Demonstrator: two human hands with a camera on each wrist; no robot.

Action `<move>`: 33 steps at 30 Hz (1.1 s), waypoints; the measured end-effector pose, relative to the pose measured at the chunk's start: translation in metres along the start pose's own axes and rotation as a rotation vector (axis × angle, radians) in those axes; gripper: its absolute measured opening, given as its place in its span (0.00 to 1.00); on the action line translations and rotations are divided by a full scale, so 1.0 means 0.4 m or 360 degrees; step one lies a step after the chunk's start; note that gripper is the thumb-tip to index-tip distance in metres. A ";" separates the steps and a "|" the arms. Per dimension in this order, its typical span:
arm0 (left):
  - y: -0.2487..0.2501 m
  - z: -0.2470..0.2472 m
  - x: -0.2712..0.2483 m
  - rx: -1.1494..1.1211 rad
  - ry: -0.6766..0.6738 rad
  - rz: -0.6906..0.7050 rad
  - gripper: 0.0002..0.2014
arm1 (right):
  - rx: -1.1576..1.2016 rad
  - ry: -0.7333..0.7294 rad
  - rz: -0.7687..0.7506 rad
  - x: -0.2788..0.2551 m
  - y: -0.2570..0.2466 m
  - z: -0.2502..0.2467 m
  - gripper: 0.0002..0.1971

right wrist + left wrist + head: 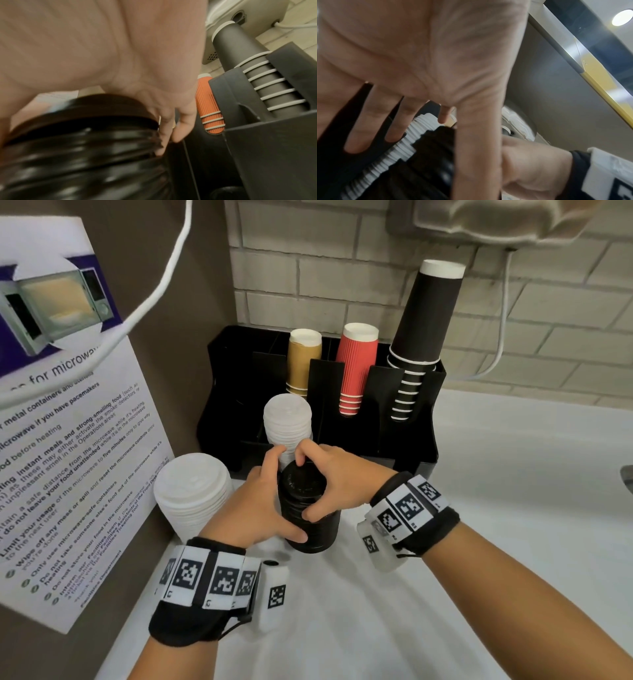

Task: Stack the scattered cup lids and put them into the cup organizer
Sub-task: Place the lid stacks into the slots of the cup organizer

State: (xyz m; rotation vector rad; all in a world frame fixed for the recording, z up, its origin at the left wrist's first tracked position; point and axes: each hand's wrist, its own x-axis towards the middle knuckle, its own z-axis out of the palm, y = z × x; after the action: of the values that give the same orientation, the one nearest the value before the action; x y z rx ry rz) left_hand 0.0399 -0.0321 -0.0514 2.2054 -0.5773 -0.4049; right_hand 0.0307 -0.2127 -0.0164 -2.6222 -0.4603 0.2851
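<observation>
Black cup lids (310,508) stand in a stack on the white counter (513,491), gripped from 9 o'clock by the left hand (250,508) and from 3 o'clock by the right hand (337,474), with the black cup organizer (411,446) at 12 o'clock just beyond.

This looks like a break room kitchen at a workplace. A sign (65,419) on the wall gives rules for sharing a microwave and shows a picture of one. A black organizer (404,440) on the white counter (496,508) holds paper cups (423,337) stacked upside down. The back wall is white brick tiles (325,268). A cord (150,299) hangs down.
</observation>
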 end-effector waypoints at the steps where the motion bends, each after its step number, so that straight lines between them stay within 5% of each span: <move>1: 0.001 0.001 0.000 -0.0031 0.0032 0.0024 0.66 | -0.0029 0.0053 0.0005 -0.002 0.002 -0.006 0.34; 7: 0.040 0.004 0.002 -0.0563 0.0380 0.0343 0.52 | 0.0726 0.0318 -0.0129 -0.029 -0.002 -0.074 0.37; 11: 0.063 0.010 0.004 -0.0940 0.0446 0.0435 0.49 | 0.0918 0.0332 -0.0171 -0.036 -0.006 -0.096 0.31; 33: 0.088 0.021 0.006 -0.0992 0.0419 0.0541 0.50 | 0.0816 0.0396 -0.0305 -0.049 0.010 -0.119 0.32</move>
State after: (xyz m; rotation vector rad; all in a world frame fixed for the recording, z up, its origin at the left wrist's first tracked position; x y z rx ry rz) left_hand 0.0285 -0.0588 -0.0297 1.4979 -0.5728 -0.0880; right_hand 0.0268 -0.2424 0.0254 -2.0621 -0.4745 0.0064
